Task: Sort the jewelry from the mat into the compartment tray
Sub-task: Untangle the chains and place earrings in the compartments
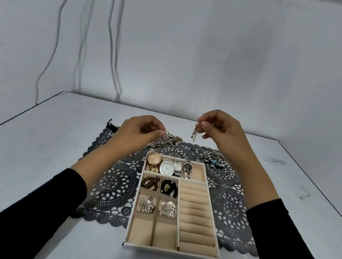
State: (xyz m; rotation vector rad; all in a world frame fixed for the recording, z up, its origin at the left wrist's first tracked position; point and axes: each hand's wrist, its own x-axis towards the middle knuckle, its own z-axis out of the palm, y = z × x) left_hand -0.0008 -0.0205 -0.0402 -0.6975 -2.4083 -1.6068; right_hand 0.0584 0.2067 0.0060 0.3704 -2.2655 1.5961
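A beige compartment tray (171,250) lies on a dark lace mat (112,187). Its back row holds several watches (167,166); small cells hold two bead bracelets (150,182) and two silver shell earrings (166,209). The ring rolls (194,217) on the right are bare. My left hand (141,131) pinches a clasp of a tangled silver chain pile (169,140) behind the tray. My right hand (219,127) pinches a short dangling chain piece (194,134) above the mat.
Loose rings (225,174) and a blue-stone piece (215,163) lie on the mat right of the tray. A black tassel (112,125) sits at the mat's back left corner. The grey table (29,152) ends at a wall with hanging cables (113,32).
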